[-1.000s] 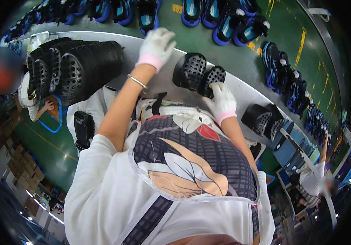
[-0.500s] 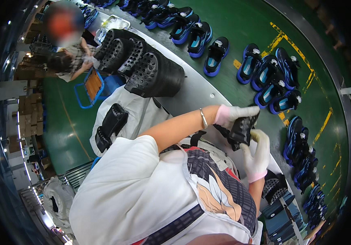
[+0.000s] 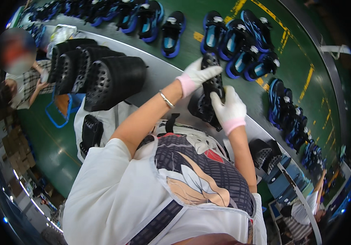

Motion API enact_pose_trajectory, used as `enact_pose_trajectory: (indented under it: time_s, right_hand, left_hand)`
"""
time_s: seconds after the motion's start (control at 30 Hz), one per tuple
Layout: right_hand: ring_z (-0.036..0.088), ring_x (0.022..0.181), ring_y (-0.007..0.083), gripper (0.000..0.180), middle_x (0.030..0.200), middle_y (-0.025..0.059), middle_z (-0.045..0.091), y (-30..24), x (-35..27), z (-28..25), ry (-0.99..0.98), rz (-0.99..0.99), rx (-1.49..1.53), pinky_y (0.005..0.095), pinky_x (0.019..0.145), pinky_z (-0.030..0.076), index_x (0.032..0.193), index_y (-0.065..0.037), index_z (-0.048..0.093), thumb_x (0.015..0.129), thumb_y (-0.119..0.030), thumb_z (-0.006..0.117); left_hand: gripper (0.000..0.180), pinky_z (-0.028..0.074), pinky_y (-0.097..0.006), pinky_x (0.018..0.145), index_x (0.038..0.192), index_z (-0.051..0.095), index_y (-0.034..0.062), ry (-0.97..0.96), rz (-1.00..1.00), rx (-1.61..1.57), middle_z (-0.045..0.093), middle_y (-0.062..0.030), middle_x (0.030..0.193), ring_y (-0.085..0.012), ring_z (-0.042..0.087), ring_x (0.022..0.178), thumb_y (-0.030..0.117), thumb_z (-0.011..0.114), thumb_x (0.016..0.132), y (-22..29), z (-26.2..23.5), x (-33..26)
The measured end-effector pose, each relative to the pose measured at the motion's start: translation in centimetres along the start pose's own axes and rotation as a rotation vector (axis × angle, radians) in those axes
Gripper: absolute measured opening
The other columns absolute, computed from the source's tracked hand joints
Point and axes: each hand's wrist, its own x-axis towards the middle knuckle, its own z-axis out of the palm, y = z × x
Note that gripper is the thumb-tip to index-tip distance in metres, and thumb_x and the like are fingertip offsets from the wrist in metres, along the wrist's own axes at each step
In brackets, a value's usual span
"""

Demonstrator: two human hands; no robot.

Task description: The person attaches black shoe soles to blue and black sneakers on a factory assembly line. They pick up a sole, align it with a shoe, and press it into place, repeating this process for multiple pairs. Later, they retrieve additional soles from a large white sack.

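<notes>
Both white-gloved hands are at a black perforated shoe piece (image 3: pixel 212 86), shaped like a clog's upper and held up over the bench edge. My left hand (image 3: pixel 199 75) grips its upper part, fingers wrapped across the holes. Lower down, my right hand (image 3: pixel 230 108) closes on its right side, the thumb lying across the front. Below the hands is another black piece (image 3: pixel 200 109), partly covered; I cannot tell whether it is joined to the held one.
Nested stacks of black perforated pieces (image 3: pixel 116 83) stand on the metal bench (image 3: pixel 159 73) at left. Beyond runs a green surface with yellow lines, bearing several black-and-blue sneakers (image 3: pixel 173 34). More black pieces (image 3: pixel 265 155) lie by my right elbow. Another person (image 3: pixel 24 83) works at far left.
The view has turned, and the hands appear further left and higher. The held piece now stands more upright with its holes showing; the left hand has shifted its grip across it.
</notes>
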Motion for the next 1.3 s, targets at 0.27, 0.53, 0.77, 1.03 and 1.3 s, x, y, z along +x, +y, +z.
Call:
enact_pose_trajectory:
  time_s: [0.27, 0.53, 0.77, 1.03, 1.3]
  right_hand:
    - [0.063, 0.071, 0.0347, 0.026, 0.071, 0.0143, 0.064, -0.5, 5.6, 0.2, -0.022, 0.088, 0.149, 0.0408, 0.066, 0.049, 0.085, -0.008, 0.059, 0.082, -0.034, 0.06]
    - [0.063, 0.084, 0.0397, 0.043, 0.084, 0.0244, 0.064, 1.7, 14.5, -0.7, -0.203, 0.112, -0.062, 0.0432, 0.077, 0.049, 0.088, -0.002, 0.064, 0.08, -0.043, 0.054]
    - [0.063, 0.096, 0.0367, 0.045, 0.099, 0.0231, 0.065, -2.8, 20.4, -2.1, -0.379, 0.077, -0.379, 0.0411, 0.086, 0.05, 0.097, -0.002, 0.068, 0.08, -0.038, 0.048]
    - [0.063, 0.101, 0.035, 0.04, 0.106, 0.0186, 0.066, -2.3, 23.3, 6.9, -0.247, 0.236, -0.387, 0.0428, 0.087, 0.051, 0.103, -0.006, 0.069, 0.093, -0.039, 0.047]
    - [0.064, 0.098, 0.0361, 0.032, 0.105, 0.0198, 0.066, -1.1, 25.3, 8.5, -0.224, 0.175, -0.317, 0.0438, 0.085, 0.051, 0.102, -0.008, 0.07, 0.091, -0.033, 0.052]
  left_hand:
    - [0.045, 0.05, -0.028, 0.081, 0.109, 0.058, 0.0009, 0.058, -0.169, 0.124, 0.063, -0.0055, 0.098, -0.0145, 0.062, 0.087, 0.041, 0.062, 0.09, -0.2, -3.6, 4.9]
    - [0.024, 0.049, -0.04, 0.085, 0.104, 0.062, 0.0059, 0.041, 0.588, 1.088, 0.056, -0.0132, 0.115, -0.034, 0.056, 0.1, 0.02, 0.058, 0.085, -3.8, -6.1, 9.8]
    - [0.02, 0.049, -0.043, 0.081, 0.101, 0.061, 0.0096, 0.062, 0.43, 1.279, 0.057, -0.0093, 0.102, -0.0318, 0.057, 0.095, 0.023, 0.06, 0.086, -3.4, -5.1, 9.5]
    - [0.031, 0.049, -0.042, 0.085, 0.104, 0.065, 0.0053, 0.039, -0.303, 1.159, 0.065, -0.018, 0.107, -0.0376, 0.06, 0.102, 0.028, 0.058, 0.085, -0.3, -3.4, 11.5]
    - [0.031, 0.05, -0.04, 0.084, 0.099, 0.069, 0.0062, 0.033, -0.379, 1.314, 0.066, -0.019, 0.105, -0.0366, 0.062, 0.1, 0.031, 0.058, 0.084, -1.7, -3.5, 13.1]
